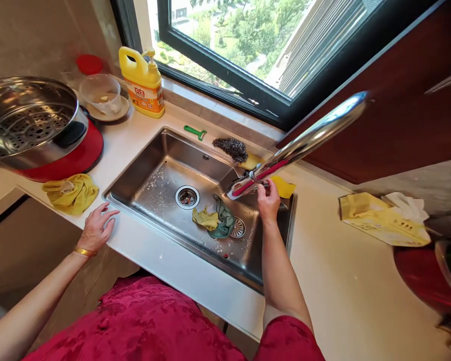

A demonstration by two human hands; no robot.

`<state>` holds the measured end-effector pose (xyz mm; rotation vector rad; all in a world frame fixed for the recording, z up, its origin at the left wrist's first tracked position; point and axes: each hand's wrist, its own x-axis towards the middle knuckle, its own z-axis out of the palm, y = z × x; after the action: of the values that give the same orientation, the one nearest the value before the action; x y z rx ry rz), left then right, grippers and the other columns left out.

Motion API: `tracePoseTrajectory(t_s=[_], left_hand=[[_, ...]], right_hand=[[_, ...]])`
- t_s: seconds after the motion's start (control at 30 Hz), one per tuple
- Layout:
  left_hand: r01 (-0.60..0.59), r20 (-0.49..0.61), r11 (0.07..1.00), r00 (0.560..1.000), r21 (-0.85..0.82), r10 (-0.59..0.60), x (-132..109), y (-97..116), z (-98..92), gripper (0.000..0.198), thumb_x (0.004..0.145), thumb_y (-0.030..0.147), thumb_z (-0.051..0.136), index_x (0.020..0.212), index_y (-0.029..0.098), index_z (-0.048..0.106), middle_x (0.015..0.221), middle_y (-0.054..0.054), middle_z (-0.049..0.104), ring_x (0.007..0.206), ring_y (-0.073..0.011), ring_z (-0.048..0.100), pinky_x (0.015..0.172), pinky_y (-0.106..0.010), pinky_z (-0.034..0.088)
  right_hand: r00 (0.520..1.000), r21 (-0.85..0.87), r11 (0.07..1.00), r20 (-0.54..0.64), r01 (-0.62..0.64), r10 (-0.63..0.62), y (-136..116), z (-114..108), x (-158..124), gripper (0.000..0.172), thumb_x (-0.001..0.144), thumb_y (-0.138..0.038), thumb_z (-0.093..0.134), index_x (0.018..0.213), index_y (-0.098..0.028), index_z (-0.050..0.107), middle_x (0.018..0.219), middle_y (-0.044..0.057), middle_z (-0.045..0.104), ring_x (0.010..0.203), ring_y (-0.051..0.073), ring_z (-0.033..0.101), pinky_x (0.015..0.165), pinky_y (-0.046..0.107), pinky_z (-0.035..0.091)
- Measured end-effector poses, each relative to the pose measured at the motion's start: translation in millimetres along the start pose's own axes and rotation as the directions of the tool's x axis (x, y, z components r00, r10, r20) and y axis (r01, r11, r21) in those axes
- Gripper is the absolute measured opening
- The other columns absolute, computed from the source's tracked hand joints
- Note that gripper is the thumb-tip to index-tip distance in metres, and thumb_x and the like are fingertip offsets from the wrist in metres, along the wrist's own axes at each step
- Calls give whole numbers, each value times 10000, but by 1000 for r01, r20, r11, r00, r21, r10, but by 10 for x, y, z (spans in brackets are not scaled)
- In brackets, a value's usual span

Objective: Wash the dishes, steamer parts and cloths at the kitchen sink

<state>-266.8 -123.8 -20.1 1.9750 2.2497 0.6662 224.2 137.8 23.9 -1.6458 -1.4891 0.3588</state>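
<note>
My left hand (99, 226), with a gold bracelet at the wrist, rests at the counter's front edge near the sink's left corner. Its fingers are spread and hold nothing. Over the sink's right side, my right hand (268, 201) has its fingers closed at the chrome faucet (304, 143), by the ring around it; the exact part gripped is partly hidden. Below lies the steel sink (154, 175), wet with drops. A green cloth (224, 220) and a small yellow cloth (206, 219) lie bunched in it, between the strainer drain (187, 197) and a second drain (238, 228).
Behind the sink are a green peeler (195, 132), steel wool (231, 148) and a yellow detergent jug (143, 85). At left stand a red pot with steamer (60, 155) and a yellow rag (70, 194). A tissue pack (383, 220) lies right. The window (225, 65) hangs open.
</note>
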Motion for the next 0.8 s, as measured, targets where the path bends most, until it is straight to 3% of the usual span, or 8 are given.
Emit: tracePoseTrajectory(t_s=[0.13,0.23,0.33,0.4,0.5,0.63,0.7,0.8], left_hand=[[39,20,999,999,13,-39,55,12,44,315,871,311,420,1039,206,664,1311,-119,479,1078,-266,538,968,-455,419],[65,23,998,998,10,-66,128,-7,89,314,861,303,442,1045,197,672,1340,-127,470,1111,-292,525,976,-489,402],[82,11,996,997,27,-83,155,-30,158,316,862,301,456,1060,182,672,1357,-141,462,1144,-309,509,979,-508,393],[95,4,995,995,32,-95,134,-31,215,319,863,300,459,1070,177,669,1356,-149,461,1152,-312,505,972,-514,397],[99,15,994,995,42,-100,76,-11,291,320,863,298,457,1075,187,669,1344,-157,467,1141,-313,509,959,-524,402],[89,-4,994,996,64,-89,41,15,344,322,869,306,442,1064,197,673,1330,-163,476,1120,-310,517,938,-510,414],[94,-32,994,995,53,-92,46,21,353,322,870,305,435,1057,196,673,1327,-162,476,1115,-304,521,939,-492,416],[110,-56,994,992,13,-109,56,34,357,313,855,294,449,1061,210,669,1337,-145,470,1123,-296,517,962,-486,399]], right_hand=[[999,-20,1000,47,12,-11,-148,-30,-6,377,848,-444,411,780,-174,666,804,65,669,846,196,589,851,355,447],[999,62,998,-46,-10,12,-17,-7,-313,376,857,-437,411,971,-175,656,987,83,665,961,190,582,906,354,431],[974,161,971,-115,-176,196,213,35,-575,455,827,-439,433,1167,-167,564,1063,90,621,932,170,583,845,333,466],[947,167,938,-53,-303,316,312,87,-600,528,750,-443,530,1198,-163,527,966,62,614,804,147,572,733,301,487],[916,209,893,140,-397,375,275,200,-423,597,648,-437,643,1176,-186,521,681,-50,544,576,95,474,534,225,439],[814,314,775,413,-548,409,-7,287,-116,380,702,-563,593,804,-199,557,398,-131,283,349,59,243,344,191,235],[786,310,747,438,-588,437,-139,243,-40,405,729,-611,559,662,-223,464,362,-132,251,315,52,198,322,195,184],[784,300,746,418,-595,458,-257,58,-23,434,751,-626,537,629,-239,384,362,-126,269,300,49,195,316,199,161]])
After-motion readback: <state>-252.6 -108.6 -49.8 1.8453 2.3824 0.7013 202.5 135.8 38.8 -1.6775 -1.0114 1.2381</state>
